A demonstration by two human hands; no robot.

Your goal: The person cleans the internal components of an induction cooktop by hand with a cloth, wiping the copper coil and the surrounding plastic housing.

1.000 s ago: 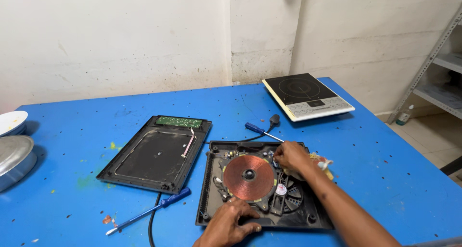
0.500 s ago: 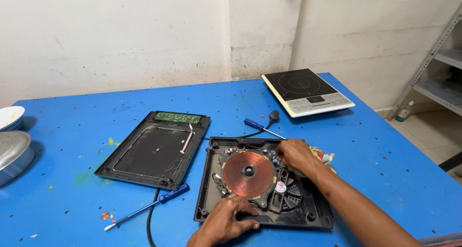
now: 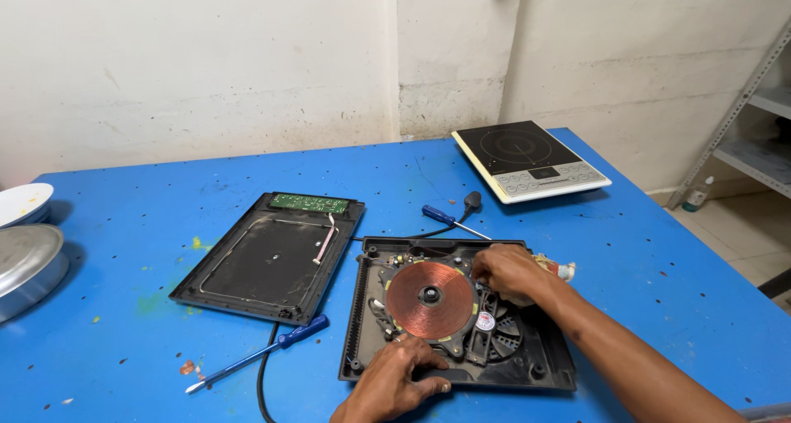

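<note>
An opened induction cooker base (image 3: 360,308), black, lies on the blue table (image 3: 165,184). Its round copper coil (image 3: 430,299) sits in the middle, with a small fan (image 3: 504,331) to its right. My left hand (image 3: 395,382) rests on the base's near edge below the coil, fingers spread. My right hand (image 3: 507,271) presses down just right of the coil, fingers curled on parts inside the base; what they touch is hidden. The removed black top panel (image 3: 268,262) with a green circuit strip (image 3: 311,203) lies upside down to the left.
A blue-handled screwdriver (image 3: 264,350) lies near the front left, another (image 3: 449,219) behind the base beside a black plug (image 3: 471,200). An intact induction cooker (image 3: 527,159) stands at the back right. Metal bowls (image 3: 25,258) sit at the left edge. A metal shelf (image 3: 758,118) stands right.
The view shifted slightly. My right hand slid a little along the coil's right edge; my left hand stayed on the base's near edge.
</note>
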